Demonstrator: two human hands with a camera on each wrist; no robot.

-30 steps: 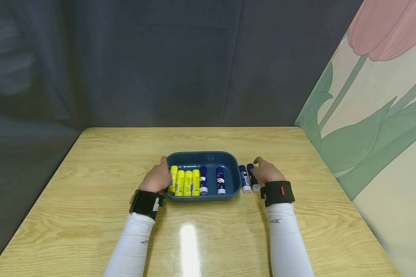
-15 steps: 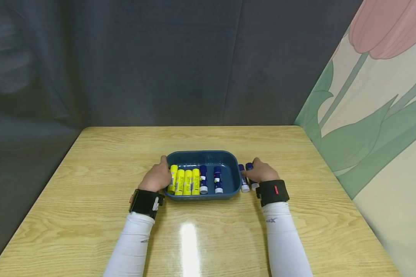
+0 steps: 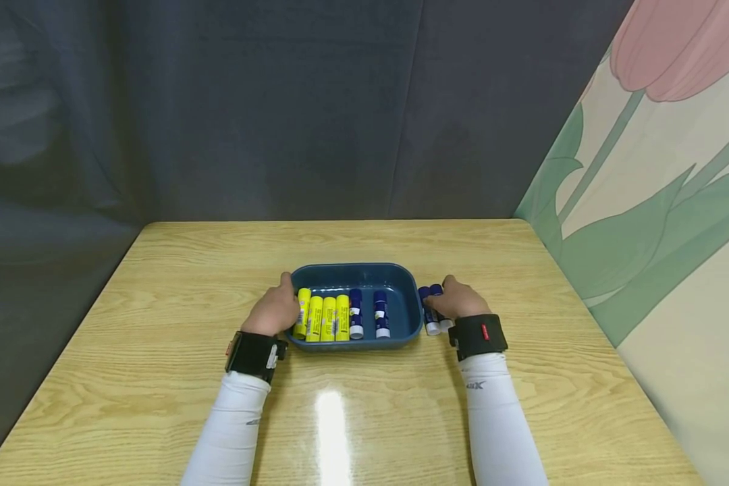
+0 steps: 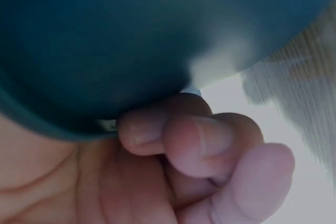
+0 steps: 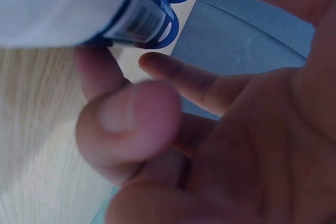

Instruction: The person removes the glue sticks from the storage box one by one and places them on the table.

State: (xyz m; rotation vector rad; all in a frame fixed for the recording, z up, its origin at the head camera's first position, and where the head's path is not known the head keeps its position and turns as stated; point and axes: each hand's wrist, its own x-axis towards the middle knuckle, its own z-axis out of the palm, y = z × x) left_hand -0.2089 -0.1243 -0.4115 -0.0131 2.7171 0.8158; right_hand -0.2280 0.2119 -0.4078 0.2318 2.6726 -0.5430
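My left hand (image 3: 273, 309) grips the left end of a dark blue tray (image 3: 355, 345), its fingers (image 4: 197, 140) curled against the underside in the left wrist view. Inside lie several yellow glue sticks (image 3: 329, 320) in a row, then a dark blue glue stick (image 3: 356, 316) and, after a gap, another blue glue stick (image 3: 381, 316). Just right of the tray two blue glue sticks with white ends (image 3: 432, 325) lie side by side on the table. My right hand (image 3: 460, 300) pinches this pair, its thumb reaching over them; it partly covers both.
The light wood table (image 3: 158, 324) ends at a dark curtain (image 3: 267, 115) behind. A wall with a painted tulip (image 3: 674, 67) borders the right side. Glare (image 3: 332, 432) shines on the table in front of the tray.
My right hand has moved left over the two loose glue sticks, which now lie closer together. The right-hand blue glue stick in the tray has shifted slightly left. My left hand stays put.
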